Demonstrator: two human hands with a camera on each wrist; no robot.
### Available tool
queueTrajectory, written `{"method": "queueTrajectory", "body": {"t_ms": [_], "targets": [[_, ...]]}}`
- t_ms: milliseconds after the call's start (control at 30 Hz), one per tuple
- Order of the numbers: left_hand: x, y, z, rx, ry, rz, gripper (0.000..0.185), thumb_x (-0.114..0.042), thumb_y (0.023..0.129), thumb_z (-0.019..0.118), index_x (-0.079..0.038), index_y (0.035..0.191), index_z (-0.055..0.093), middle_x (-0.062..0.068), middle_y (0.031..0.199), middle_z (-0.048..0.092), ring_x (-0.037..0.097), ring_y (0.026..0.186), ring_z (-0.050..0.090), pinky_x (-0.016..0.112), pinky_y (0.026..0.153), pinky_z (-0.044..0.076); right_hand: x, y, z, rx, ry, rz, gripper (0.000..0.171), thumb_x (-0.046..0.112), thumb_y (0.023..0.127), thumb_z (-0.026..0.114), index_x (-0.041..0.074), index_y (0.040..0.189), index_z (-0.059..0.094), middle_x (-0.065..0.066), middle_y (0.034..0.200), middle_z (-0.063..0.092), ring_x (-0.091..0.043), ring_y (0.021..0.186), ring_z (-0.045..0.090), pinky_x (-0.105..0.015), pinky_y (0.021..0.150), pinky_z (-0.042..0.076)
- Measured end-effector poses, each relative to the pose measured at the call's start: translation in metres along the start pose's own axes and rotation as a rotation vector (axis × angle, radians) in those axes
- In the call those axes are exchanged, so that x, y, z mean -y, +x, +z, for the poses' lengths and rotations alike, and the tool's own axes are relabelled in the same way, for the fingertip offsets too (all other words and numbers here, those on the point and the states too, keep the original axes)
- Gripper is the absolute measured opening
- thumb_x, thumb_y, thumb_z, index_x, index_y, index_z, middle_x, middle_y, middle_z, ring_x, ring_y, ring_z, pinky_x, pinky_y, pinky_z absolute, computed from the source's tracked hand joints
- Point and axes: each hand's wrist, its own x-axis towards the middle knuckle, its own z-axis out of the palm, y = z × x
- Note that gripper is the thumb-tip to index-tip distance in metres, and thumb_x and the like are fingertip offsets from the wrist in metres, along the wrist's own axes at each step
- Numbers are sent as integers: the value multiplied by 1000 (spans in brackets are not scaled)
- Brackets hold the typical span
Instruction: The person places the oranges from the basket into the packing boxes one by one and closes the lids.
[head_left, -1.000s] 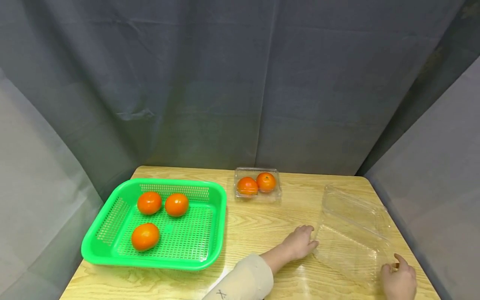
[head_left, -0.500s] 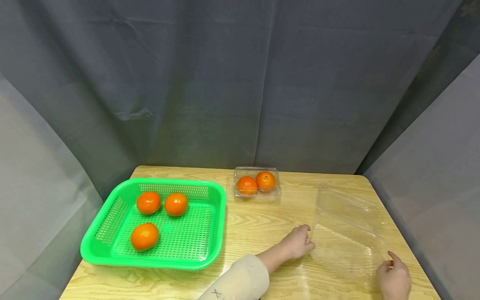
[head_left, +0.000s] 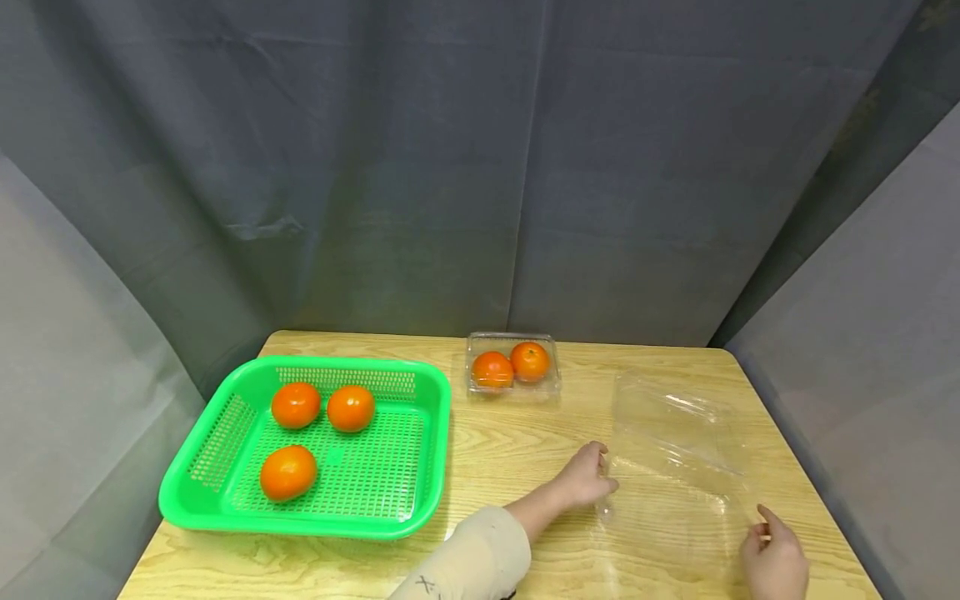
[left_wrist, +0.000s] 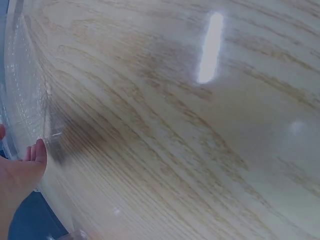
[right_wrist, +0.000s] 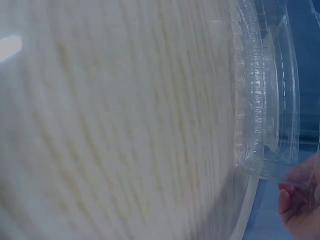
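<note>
A large clear plastic clamshell box (head_left: 667,492) lies opened out on the right of the table, both halves see-through. At its left edge my left hand (head_left: 581,477) holds it between thumb and fingers; in the left wrist view the box wall (left_wrist: 27,95) rises beside the fingertips. My right hand (head_left: 776,554) grips the near right corner with curled fingers. In the right wrist view the ribbed side of the box (right_wrist: 257,95) stands above that hand (right_wrist: 302,205), whose fingers show partly through the plastic.
A green plastic basket (head_left: 431,500) with three orange fruits, one of them (head_left: 289,472) in front, stands on the left. At the back edge of the wooden table (head_left: 510,442) sits a small clear box (head_left: 480,342) holding two more. Grey curtains (head_left: 375,167) hang around.
Both hands have shifted left, and the clear clamshell box has moved left with them. The green basket and the small box of fruit stay where they were.
</note>
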Motion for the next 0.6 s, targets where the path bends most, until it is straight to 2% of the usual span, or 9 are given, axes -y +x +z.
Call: {"method": "queueTrajectory", "body": {"t_ms": [167, 233, 367, 433, 600], "targets": [[2, 3, -1, -41, -57, -30, 56, -15, 77, 64, -4, 127, 41, 2, 104, 51, 13, 95, 51, 25, 81, 45, 3, -8, -1, 7, -11, 18, 36, -2, 77, 48, -7, 112, 55, -21, 83, 59, -13, 57, 49, -39, 54, 38], [2, 4, -3, -40, -109, -34, 58, -13, 77, 63, -2, 129, 40, 4, 105, 51, 15, 94, 52, 27, 81, 46, 5, -11, -1, 15, -7, 16, 35, -2, 77, 49, -6, 112, 55, -20, 83, 59, -4, 56, 46, -38, 53, 38], [2, 5, -7, -38, -214, -60, 60, -15, 79, 60, -1, 132, 36, 8, 113, 51, 21, 101, 53, 32, 82, 47, 6, -17, 1, 18, 1, -3, 34, -1, 78, 50, -5, 112, 56, -18, 83, 60, 14, 56, 32, -33, 52, 38], [3, 4, -9, -37, -254, -76, 60, -19, 82, 57, -2, 134, 33, 8, 115, 51, 23, 104, 53, 35, 84, 47, 7, -20, 2, 16, 5, -10, 34, -1, 78, 50, -5, 111, 57, -17, 82, 60, 15, 56, 31, -31, 51, 38], [7, 5, -14, -71, -308, -104, 57, -32, 92, 49, -1, 136, 31, 11, 117, 54, 27, 103, 55, 42, 87, 46, 12, -26, 3, 43, -14, 13, 34, 0, 78, 50, -5, 111, 56, -16, 81, 59, 1, 54, 41, -27, 49, 37]]}}
